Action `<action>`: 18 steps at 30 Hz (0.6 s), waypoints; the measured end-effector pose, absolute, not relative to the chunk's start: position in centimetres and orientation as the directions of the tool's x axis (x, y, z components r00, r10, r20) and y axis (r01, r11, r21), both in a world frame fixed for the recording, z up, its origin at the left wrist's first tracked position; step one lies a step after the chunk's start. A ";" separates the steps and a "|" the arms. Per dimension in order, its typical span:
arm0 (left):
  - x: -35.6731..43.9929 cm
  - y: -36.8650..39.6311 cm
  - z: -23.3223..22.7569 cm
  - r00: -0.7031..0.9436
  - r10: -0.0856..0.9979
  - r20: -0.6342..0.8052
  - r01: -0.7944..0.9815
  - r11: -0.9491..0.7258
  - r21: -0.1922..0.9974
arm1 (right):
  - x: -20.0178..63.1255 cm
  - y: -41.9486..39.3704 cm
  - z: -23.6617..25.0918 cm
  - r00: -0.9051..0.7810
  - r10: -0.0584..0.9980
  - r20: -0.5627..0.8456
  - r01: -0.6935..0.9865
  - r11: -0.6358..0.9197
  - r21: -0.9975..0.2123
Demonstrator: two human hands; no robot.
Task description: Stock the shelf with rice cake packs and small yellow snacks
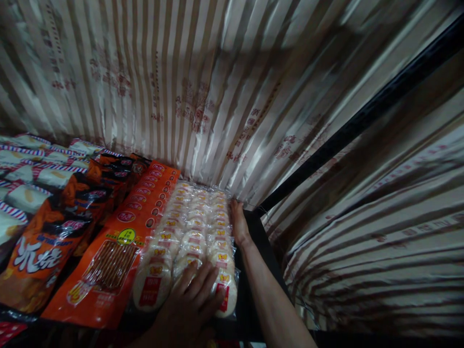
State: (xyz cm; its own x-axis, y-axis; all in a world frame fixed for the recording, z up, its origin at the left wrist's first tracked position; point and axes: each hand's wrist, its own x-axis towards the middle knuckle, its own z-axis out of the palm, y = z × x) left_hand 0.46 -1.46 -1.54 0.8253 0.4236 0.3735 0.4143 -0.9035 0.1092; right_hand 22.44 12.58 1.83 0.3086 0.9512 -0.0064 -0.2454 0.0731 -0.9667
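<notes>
Three rows of clear packets of round white rice crackers (195,227), with small red and yellow labels, lie overlapped on a black shelf (253,285). My left hand (192,299) rests on the near packets with its fingers stretched out and a little apart. At the far right side of the rows, my right hand (239,222) lies against the packets' edge, stretched out; some of its fingers are hard to see. Directly left of the crackers is a row of overlapped orange snack packets (145,212), the front one with a window showing thin brown sticks.
Orange and black snack bags (47,256) stand farther left, beside several white bags (29,193) with striped edges. Striped, printed sheeting (181,87) hangs behind and on the right. A dark bar (348,125) runs slantwise up from the shelf's back corner.
</notes>
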 end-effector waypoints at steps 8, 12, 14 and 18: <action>0.6 -1.5 -1.7 0.806 0.399 0.437 0.432 -0.901 0.025 | 21.6 12.3 3.1 0.284 0.949 -0.136 -0.351 -0.029 -0.936; 0.5 -1.3 -1.6 0.810 0.388 0.440 0.434 -0.901 -0.006 | 21.9 12.6 3.0 0.352 0.924 -0.149 -0.338 -0.022 -0.941; 0.5 -1.3 -1.6 0.807 0.392 0.443 0.440 -0.898 -0.007 | 21.9 12.8 2.9 0.347 0.929 -0.132 -0.330 -0.011 -0.944; 0.5 -1.5 -1.8 0.811 0.396 0.431 0.431 -0.902 0.017 | 21.6 12.9 3.0 0.283 0.954 -0.095 -0.313 -0.002 -0.950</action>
